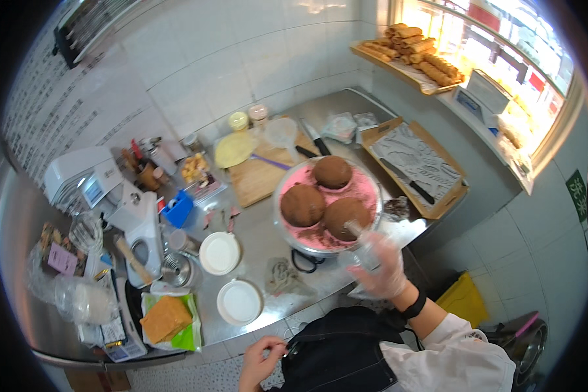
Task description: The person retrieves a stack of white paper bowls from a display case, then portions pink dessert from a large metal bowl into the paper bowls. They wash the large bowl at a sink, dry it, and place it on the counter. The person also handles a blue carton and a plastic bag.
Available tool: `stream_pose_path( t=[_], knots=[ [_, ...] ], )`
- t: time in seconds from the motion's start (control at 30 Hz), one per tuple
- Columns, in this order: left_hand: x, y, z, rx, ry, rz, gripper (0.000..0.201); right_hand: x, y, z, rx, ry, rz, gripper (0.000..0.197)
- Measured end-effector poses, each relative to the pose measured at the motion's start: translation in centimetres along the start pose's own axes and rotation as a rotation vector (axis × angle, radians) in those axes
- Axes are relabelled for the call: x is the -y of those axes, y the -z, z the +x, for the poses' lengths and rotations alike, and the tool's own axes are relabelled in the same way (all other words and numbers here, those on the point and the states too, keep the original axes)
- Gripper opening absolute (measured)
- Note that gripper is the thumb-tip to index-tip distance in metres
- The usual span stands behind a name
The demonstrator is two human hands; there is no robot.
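Three cocoa-dusted round cakes (302, 205) stand in a large metal bowl or tray lined in pink (294, 230), with brown powder scattered around them. My right hand (382, 264), in a clear plastic glove, is at the bowl's near right edge, beside the nearest cake. Its fingers are bent around something transparent; whether that is a clear plastic piece or loose glove film, I cannot tell. My left hand (264, 358) looks bare and hangs below the counter's front edge, beside my black apron (336, 353). Its fingers are curled, and what they pinch, if anything, is hidden.
Two white round lids (219, 253) lie left of the bowl. Behind it are a wooden board (258, 179) and a black-handled knife (315, 137). Another knife (408, 181) rests on a lined tray (460, 189). A stand mixer (134, 215) and a sponge cake (166, 319) occupy the left.
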State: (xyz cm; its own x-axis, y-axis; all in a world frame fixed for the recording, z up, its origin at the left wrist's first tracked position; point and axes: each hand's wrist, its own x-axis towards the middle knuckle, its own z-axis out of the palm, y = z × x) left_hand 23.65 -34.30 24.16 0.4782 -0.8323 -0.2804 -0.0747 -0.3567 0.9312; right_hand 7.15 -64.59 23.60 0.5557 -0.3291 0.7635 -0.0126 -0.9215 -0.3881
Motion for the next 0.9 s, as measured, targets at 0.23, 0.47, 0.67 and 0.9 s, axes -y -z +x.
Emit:
stream_pose_path(
  t=[0.23,0.47,0.67,0.9],
  knots=[
    [3.0,-0.9,-0.6,-0.234,0.11,-0.235,0.017,-6.3,1.7,-3.4,-0.094,-0.284,-0.017,0.148],
    [-8.6,-7.7,8.7,0.057,-0.637,0.764,0.052,2.0,0.5,1.0,-0.678,-0.715,1.07,0.144],
    [-11.4,-14.0,11.8,0.136,-1.06,0.904,0.026,2.8,1.9,2.0,-0.659,-0.683,1.149,0.128],
    [-9.3,-13.5,14.5,0.46,-1.023,0.761,0.008,-3.2,2.1,0.6,-0.473,-0.214,0.323,0.118]
  ],
)
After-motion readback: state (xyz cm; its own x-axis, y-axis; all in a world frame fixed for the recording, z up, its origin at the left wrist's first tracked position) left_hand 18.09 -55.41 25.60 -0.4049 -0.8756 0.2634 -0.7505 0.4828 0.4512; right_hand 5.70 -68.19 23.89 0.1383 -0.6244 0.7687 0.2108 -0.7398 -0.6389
